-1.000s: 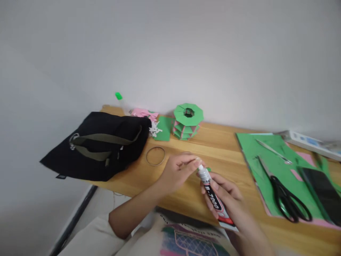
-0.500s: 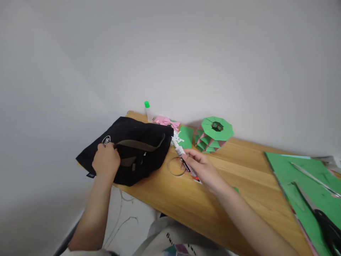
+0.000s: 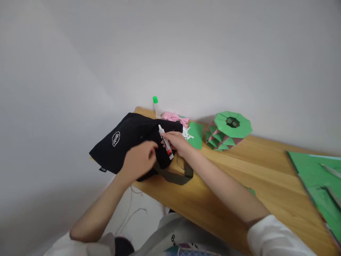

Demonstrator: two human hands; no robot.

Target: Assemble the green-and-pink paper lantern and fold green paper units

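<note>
A black cloth bag (image 3: pixel 128 131) with a white printed logo lies at the left end of the wooden table. Over its front, my left hand (image 3: pixel 140 160) has its fingers curled and closed at the edge of the cloth near the opening. My right hand (image 3: pixel 177 142) holds a white glue tube (image 3: pixel 165 143) with a red band, its narrow nozzle tilted up and left, just above the bag's right part. A dark strap (image 3: pixel 176 177) of the bag hangs in a loop on the table. Beside it, a thin ring (image 3: pixel 180 164) is partly hidden behind my right hand.
A glue stick (image 3: pixel 156 106) with a green cap stands by the wall, near a pink paper bow (image 3: pixel 176 118). White scraps (image 3: pixel 188 133) lie by a green sheet (image 3: pixel 196 135). A folded green-and-pink paper piece (image 3: pixel 229 129) stands further right. Scissors (image 3: pixel 333 197) rest on green paper (image 3: pixel 306 167).
My left hand has left the strap and moved right to the bag's opening. The strap has dropped onto the table. My right hand has brought the glue tube left, over the bag.
</note>
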